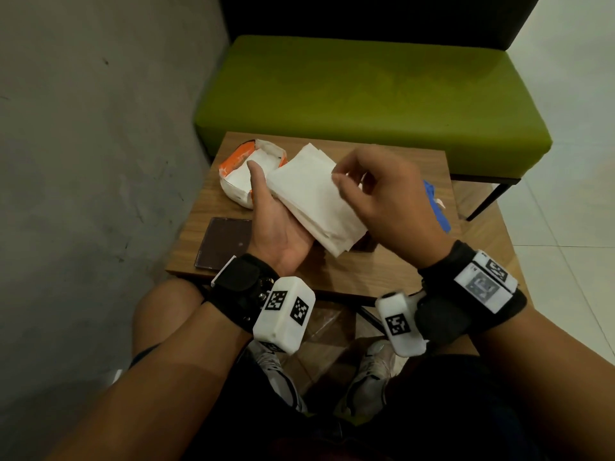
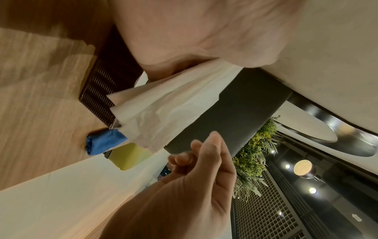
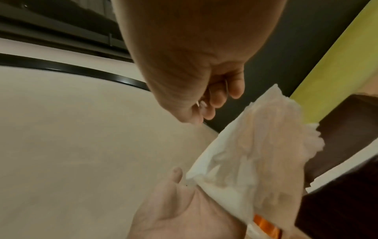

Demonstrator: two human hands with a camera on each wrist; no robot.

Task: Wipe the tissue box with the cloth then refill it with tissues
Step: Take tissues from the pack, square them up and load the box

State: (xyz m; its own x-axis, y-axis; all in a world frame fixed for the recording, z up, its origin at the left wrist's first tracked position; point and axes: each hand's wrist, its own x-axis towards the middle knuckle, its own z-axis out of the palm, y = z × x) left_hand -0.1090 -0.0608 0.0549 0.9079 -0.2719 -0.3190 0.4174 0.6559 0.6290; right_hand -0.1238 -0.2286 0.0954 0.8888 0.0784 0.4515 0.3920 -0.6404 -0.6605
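My left hand (image 1: 279, 227) is palm up above the table and holds a stack of white tissues (image 1: 312, 197), thumb along its left edge. The fingers under the stack are hidden. My right hand (image 1: 382, 194) hovers over the stack's right edge with its fingers curled and holds nothing. In the left wrist view a gap shows between this hand (image 2: 194, 177) and the tissues (image 2: 163, 110). The dark brown tissue box (image 2: 98, 90) stands on the table beneath the stack, mostly hidden in the head view. A blue cloth (image 1: 436, 204) lies to the right of it.
The box's flat brown lid (image 1: 223, 242) lies at the wooden table's (image 1: 382, 274) left front. An opened orange and white tissue pack (image 1: 239, 168) sits at the far left corner. A green bench (image 1: 366, 94) stands behind the table and a grey wall to the left.
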